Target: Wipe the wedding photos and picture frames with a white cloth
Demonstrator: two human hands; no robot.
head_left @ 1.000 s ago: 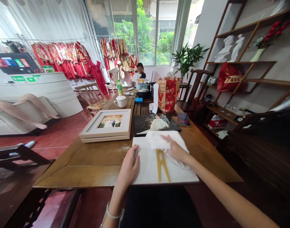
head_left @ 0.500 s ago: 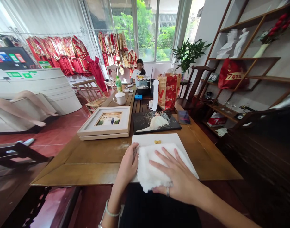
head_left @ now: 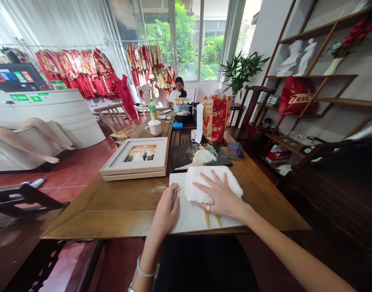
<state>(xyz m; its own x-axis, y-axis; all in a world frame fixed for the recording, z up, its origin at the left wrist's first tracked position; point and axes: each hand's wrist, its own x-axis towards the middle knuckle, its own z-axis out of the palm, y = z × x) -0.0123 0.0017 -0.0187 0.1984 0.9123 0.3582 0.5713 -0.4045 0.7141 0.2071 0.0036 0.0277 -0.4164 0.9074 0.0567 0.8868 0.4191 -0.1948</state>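
A white panel (head_left: pixel 186 221) lies flat at the near edge of the wooden table, with yellow strips showing on its lower part. My left hand (head_left: pixel 166 209) is closed on the panel's left edge, thumb on the near side. On the upper part of the panel sits a folded white fluffy cloth (head_left: pixel 193 184). My right hand (head_left: pixel 220 192), a ring on one finger, presses flat on this cloth with its fingers spread. The cloth hides much of the panel's surface and overhangs its right edge.
Beyond the panel lie a black picture panel (head_left: pixel 201 156) and stacked framed photos (head_left: pixel 137 158). A lidded white cup (head_left: pixel 154 127), a red paper bag (head_left: pixel 218 117) and a blurred card (head_left: pixel 235 150) stand farther back. A person (head_left: pixel 179 94) sits at the far end.
My right hand and the cloth have slid up and right across the panel, uncovering its lower part and the yellow strips. The left hand keeps its place on the edge.
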